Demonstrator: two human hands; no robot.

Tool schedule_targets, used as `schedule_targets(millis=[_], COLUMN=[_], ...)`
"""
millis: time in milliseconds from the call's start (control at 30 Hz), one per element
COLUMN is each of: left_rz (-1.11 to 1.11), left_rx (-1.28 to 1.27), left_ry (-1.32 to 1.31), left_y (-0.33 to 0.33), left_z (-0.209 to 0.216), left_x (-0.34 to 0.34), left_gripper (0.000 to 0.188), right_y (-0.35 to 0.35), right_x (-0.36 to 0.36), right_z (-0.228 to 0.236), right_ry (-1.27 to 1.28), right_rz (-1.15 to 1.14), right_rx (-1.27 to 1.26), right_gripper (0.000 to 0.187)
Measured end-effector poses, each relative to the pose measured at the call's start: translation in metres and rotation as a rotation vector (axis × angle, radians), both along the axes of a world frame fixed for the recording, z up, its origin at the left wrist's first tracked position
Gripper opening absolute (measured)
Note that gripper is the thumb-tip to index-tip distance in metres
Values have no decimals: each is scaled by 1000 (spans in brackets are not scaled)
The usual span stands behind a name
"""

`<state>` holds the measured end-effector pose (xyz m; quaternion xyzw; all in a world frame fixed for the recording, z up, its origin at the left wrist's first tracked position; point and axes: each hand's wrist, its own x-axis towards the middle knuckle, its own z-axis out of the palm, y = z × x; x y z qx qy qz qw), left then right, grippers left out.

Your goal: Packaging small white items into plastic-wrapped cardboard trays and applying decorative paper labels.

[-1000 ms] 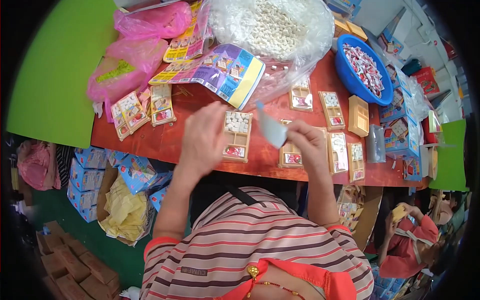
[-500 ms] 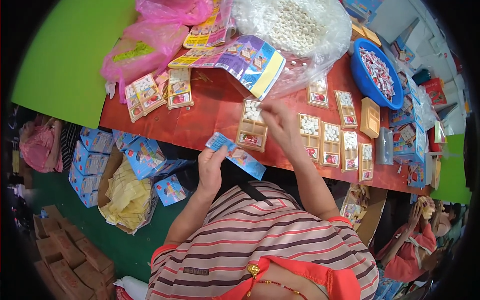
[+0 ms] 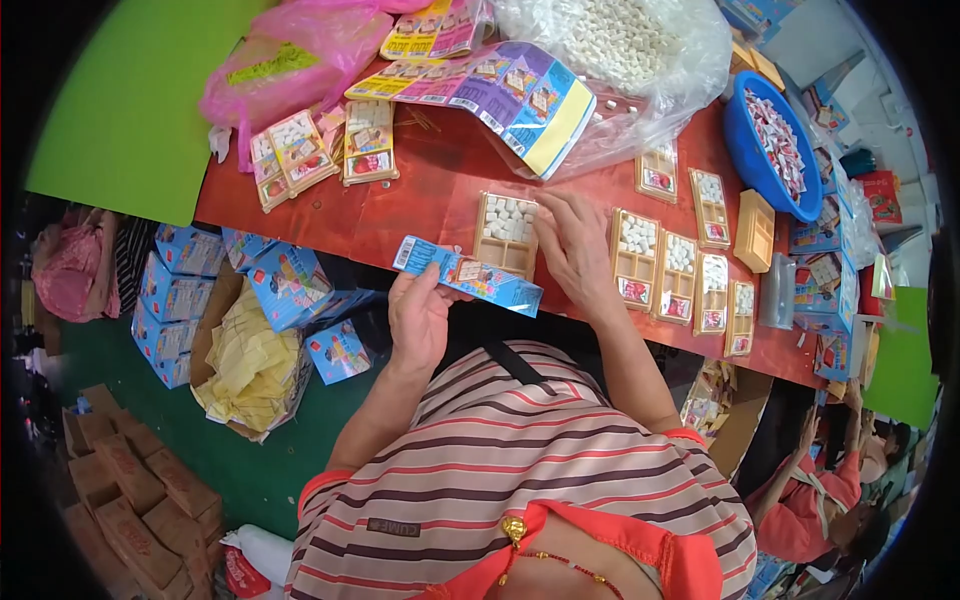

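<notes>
My left hand [image 3: 418, 318] is closed on the left part of a flat blue printed carton sleeve [image 3: 500, 287], held tilted over the table's front edge. Just beyond the sleeve lies a compartment tray [image 3: 508, 240], light tan. White cubes fill its far section, and its middle compartments look bare; the sleeve hides its near end. My right hand [image 3: 578, 245] is at the tray's right side, bent fingers and thumb against its upper right edge. To the right of that hand stand several similar trays [image 3: 635, 262] with white cubes and red-printed packets.
A clear bag of white cubes [image 3: 625, 45] and printed sheets [image 3: 520, 100] lie at the back. At right are a blue basin of packets [image 3: 768, 150] and empty stacked trays [image 3: 755, 230]. Filled packs [image 3: 290, 160] lie left. Below left are blue boxes [image 3: 168, 300] and a carton of yellow paper [image 3: 250, 370].
My right hand has moved from over the tray's cubes to its right edge. The tray sits straighter. The sleeve has turned closer to level and now covers the tray's near end.
</notes>
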<state>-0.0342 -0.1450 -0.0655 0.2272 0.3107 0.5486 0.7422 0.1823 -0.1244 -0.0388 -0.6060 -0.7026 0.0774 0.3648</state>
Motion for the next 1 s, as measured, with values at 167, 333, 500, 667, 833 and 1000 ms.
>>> schedule_targets(millis=[167, 333, 500, 667, 833, 1000], left_rz=[42, -3, 63, 13, 64, -25], left_rx=[10, 56, 5, 95, 60, 283], left_ry=[-81, -37, 144, 278, 114, 260], left_y=[-5, -6, -10, -10, -9, -17], left_z=[8, 6, 15, -3, 21, 20], left_x=[13, 12, 5, -7, 12, 35], left_gripper=[30, 30, 23, 19, 35, 38], right_y=[-24, -36, -49, -46, -42, -38], right_x=[-9, -5, -2, 4, -2, -21], right_z=[26, 18, 36, 32, 23, 9], right_ry=[125, 356, 152, 124, 457, 848], right_rz=[327, 319, 347, 331, 314, 273], right_rx=[-214, -321, -209, -275, -304, -248], right_gripper=[22, 10, 7, 8, 6, 6])
